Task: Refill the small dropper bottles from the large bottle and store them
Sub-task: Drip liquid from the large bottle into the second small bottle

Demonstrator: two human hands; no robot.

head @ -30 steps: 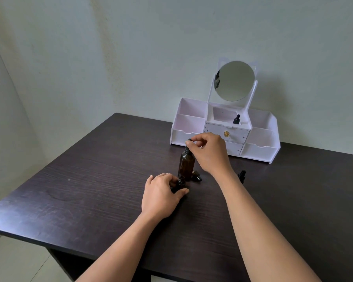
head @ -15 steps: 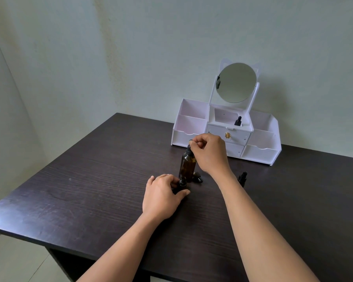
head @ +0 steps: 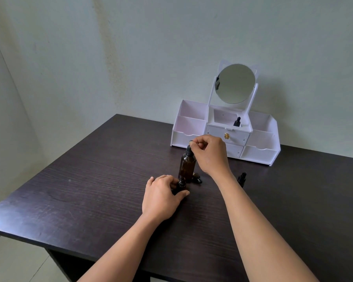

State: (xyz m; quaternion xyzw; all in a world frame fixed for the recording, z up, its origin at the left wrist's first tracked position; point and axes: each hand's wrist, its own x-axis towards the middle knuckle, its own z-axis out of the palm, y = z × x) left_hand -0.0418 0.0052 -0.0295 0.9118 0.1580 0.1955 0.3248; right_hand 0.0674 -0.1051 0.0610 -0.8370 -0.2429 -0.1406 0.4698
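Note:
A large amber bottle (head: 186,166) stands upright mid-table. My right hand (head: 209,154) pinches the black dropper bulb (head: 190,148) at its top. My left hand (head: 163,195) is wrapped around a small dark dropper bottle (head: 181,184) with an open neck, standing just in front of the large one. A small black cap (head: 197,178) lies beside the large bottle's base. Another small capped dropper bottle (head: 242,178) stands to the right, behind my right forearm. A third small dropper bottle (head: 237,122) sits in the middle compartment of the white organizer (head: 259,153).
The white organizer with a round mirror (head: 235,83), drawers and open side compartments stands at the back of the dark wooden table (head: 90,180), against a pale wall. The table's front edge runs near the bottom left.
Both hands stay nearly where they were. My right hand keeps pinching the dropper top of the large bottle; the view has shifted slightly.

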